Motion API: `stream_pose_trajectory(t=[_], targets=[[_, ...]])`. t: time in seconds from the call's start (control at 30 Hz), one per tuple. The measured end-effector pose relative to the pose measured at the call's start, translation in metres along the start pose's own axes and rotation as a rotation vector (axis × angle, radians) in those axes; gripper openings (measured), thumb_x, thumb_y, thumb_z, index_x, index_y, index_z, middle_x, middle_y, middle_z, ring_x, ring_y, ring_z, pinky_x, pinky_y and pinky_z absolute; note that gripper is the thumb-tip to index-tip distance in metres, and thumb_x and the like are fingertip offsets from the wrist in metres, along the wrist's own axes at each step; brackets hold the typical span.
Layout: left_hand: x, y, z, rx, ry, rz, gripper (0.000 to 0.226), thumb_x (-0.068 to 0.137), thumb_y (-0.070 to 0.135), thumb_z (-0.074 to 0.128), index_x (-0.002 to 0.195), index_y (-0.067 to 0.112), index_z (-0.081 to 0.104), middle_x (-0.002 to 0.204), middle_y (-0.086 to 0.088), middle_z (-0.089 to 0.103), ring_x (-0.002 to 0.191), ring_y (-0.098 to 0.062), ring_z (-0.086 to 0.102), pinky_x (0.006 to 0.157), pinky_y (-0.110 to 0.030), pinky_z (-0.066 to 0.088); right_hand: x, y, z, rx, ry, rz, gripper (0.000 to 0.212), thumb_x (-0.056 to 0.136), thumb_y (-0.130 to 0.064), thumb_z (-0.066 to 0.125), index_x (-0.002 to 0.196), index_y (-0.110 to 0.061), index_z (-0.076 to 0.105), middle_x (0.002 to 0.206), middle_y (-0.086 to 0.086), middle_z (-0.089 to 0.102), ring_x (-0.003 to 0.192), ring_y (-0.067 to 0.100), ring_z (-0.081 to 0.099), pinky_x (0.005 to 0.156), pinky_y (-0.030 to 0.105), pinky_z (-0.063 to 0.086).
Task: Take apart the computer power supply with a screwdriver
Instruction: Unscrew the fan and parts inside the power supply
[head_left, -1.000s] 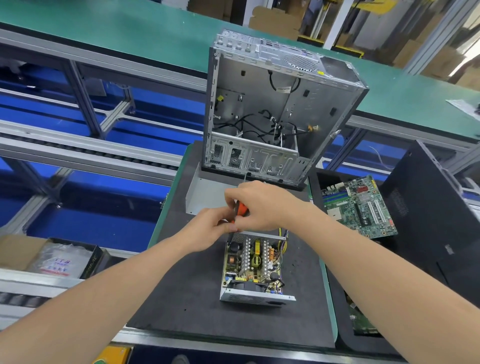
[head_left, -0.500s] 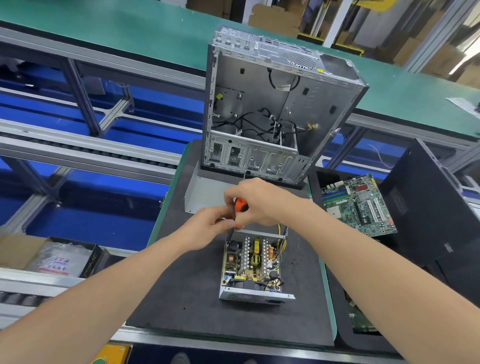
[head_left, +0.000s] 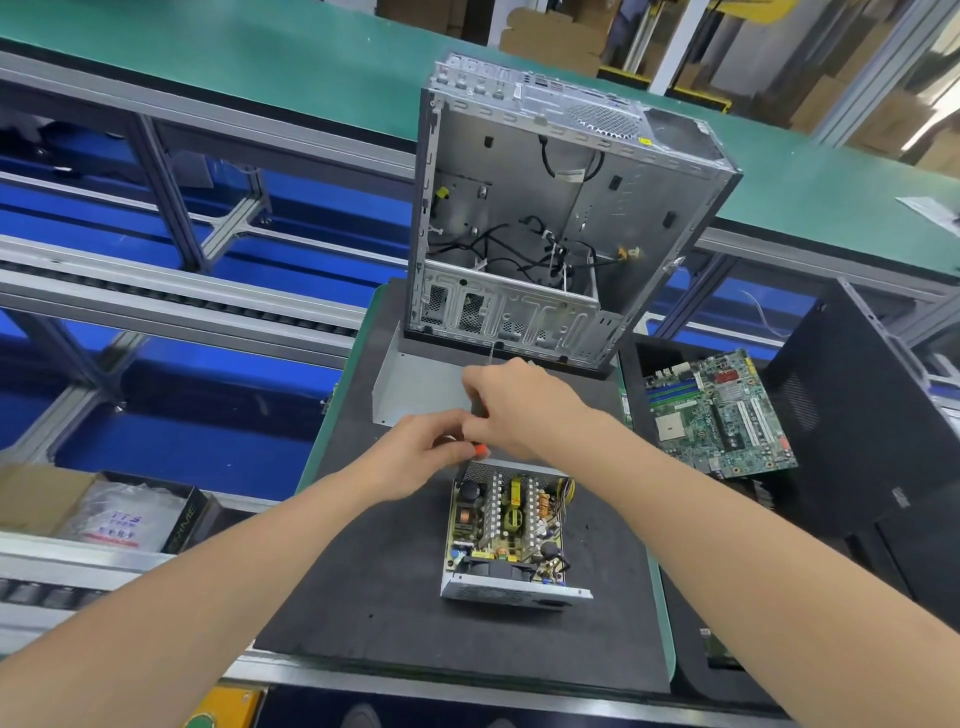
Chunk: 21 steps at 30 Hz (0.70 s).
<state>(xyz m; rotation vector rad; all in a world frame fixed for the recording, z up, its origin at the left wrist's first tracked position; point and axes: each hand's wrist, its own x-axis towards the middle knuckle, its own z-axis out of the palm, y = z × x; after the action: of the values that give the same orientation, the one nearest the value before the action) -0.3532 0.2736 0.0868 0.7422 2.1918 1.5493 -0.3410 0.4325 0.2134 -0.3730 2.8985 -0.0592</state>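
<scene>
While both hands meet at the far edge of the opened power supply (head_left: 506, 530):
Right hand (head_left: 511, 405): fingers clenched around the screwdriver (head_left: 480, 451).
Left hand (head_left: 415, 457): fingers pinching its orange tip end.
Surface (head_left: 363, 571): dark mat.

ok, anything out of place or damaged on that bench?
Nothing looks damaged. The power supply sits open on the black mat with its board exposed, as a teardown would leave it. The motherboard lies loose and skewed to the right. Both hands are on the screwdriver.
</scene>
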Motion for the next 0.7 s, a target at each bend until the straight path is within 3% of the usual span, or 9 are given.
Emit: stream_pose_trajectory(t=[0.1,0.17,0.27,0.4,0.47,0.5,0.57,0.7], targets=[[0.001,-0.003,0.003,0.009,0.014,-0.019,0.015,0.104,0.022,0.063,0.115,0.029,0.071,0.108,0.012,0.078,0.109,-0.006,0.071,0.097,-0.021,0.053,0.002,0.01,-0.008,0.027,-0.117,-0.186,0.02,0.086,-0.033,0.071,0.098,-0.025,0.058,0.082,-0.01,0.05,0.08,0.015,0.053,0.058,0.029,0.039],[0.002,-0.004,0.004,0.031,0.034,-0.032,0.012,0.103,0.021,0.066,0.108,0.03,0.072,0.105,0.013,0.079,0.106,-0.004,0.071,0.098,-0.026,0.054,0.004,0.013,-0.005,0.002,-0.142,-0.282,0.021,0.082,-0.03,0.079,0.094,-0.028,0.062,0.087,-0.012,0.041,0.079,0.007,0.046,0.057,0.024,0.029],[0.001,-0.003,0.006,0.054,0.052,-0.024,0.02,0.101,0.018,0.068,0.097,0.038,0.068,0.1,0.019,0.079,0.101,0.002,0.071,0.092,-0.016,0.051,0.005,0.015,0.0,0.022,-0.112,-0.304,0.02,0.078,-0.023,0.081,0.085,-0.031,0.063,0.09,-0.012,0.038,0.084,0.012,0.048,0.055,0.021,0.022],[-0.001,0.002,0.006,0.08,0.082,-0.008,0.03,0.1,0.017,0.068,0.095,0.047,0.066,0.094,0.029,0.075,0.093,0.009,0.069,0.078,-0.005,0.046,0.001,0.014,-0.004,0.034,-0.082,-0.294,0.028,0.081,-0.037,0.074,0.104,-0.025,0.062,0.09,-0.008,0.053,0.083,-0.008,0.042,0.06,0.012,0.029],[0.0,0.002,0.006,0.09,0.071,0.008,0.03,0.101,0.02,0.066,0.094,0.05,0.066,0.093,0.026,0.076,0.092,0.007,0.069,0.079,-0.01,0.05,-0.003,0.008,-0.003,-0.031,0.027,-0.18,0.035,0.085,-0.05,0.063,0.099,-0.019,0.055,0.083,-0.003,0.054,0.08,0.008,0.056,0.061,0.03,0.044],[-0.001,0.002,0.006,0.081,0.067,0.002,0.028,0.101,0.021,0.067,0.095,0.048,0.066,0.094,0.025,0.076,0.093,0.005,0.07,0.083,-0.017,0.054,-0.005,0.004,-0.002,-0.132,0.096,-0.095,0.038,0.088,-0.054,0.056,0.096,-0.017,0.051,0.076,-0.001,0.049,0.073,0.021,0.057,0.058,0.034,0.043],[-0.001,0.0,0.006,0.061,0.061,-0.024,0.019,0.101,0.021,0.067,0.101,0.04,0.068,0.097,0.022,0.077,0.097,0.0,0.071,0.093,-0.033,0.058,-0.006,-0.005,0.002,-0.233,0.153,0.051,0.044,0.095,-0.059,0.045,0.091,-0.015,0.051,0.069,0.001,0.04,0.068,0.029,0.05,0.057,0.034,0.035],[-0.002,0.001,0.005,0.001,0.03,0.018,0.011,0.096,0.037,0.067,0.102,0.045,0.069,0.104,0.011,0.077,0.105,-0.01,0.072,0.098,-0.036,0.055,-0.002,-0.008,-0.001,-0.122,0.03,0.034,0.023,0.093,-0.038,0.057,0.101,-0.016,0.059,0.092,0.007,0.059,0.08,0.031,0.053,0.063,0.036,0.044]])
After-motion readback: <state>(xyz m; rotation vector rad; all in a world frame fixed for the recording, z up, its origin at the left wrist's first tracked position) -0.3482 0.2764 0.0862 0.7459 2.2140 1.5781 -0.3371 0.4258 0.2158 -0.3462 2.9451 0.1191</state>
